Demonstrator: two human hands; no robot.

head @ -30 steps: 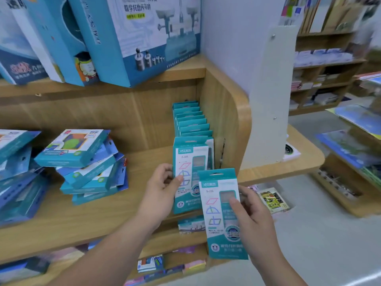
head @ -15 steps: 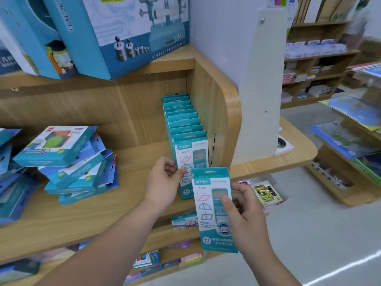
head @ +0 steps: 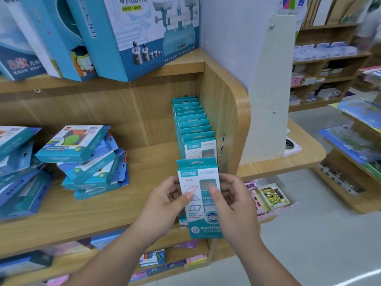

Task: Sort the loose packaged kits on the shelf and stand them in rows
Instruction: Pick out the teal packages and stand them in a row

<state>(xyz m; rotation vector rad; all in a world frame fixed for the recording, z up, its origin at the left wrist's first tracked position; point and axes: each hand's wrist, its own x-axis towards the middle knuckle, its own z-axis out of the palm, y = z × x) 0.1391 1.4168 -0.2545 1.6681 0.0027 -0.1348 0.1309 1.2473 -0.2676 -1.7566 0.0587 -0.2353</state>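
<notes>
Both hands grip one teal kit (head: 199,195) upright, left hand (head: 165,205) and right hand (head: 233,203), before the standing row (head: 191,124) on the shelf (head: 86,211).

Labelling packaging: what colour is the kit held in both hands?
Teal with a white front panel, on the kit; head view.

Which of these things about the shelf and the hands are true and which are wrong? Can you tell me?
1. Both hands hold one teal kit. True: the left hand and right hand both grip it.
2. The row of kits lies flat. False: the kits stand upright by the shelf's right wall.
3. A messy pile of flat boxes sits left of the row. True.
4. The held kit is already standing in the row. False: it is in front of the row, not set down.
</notes>
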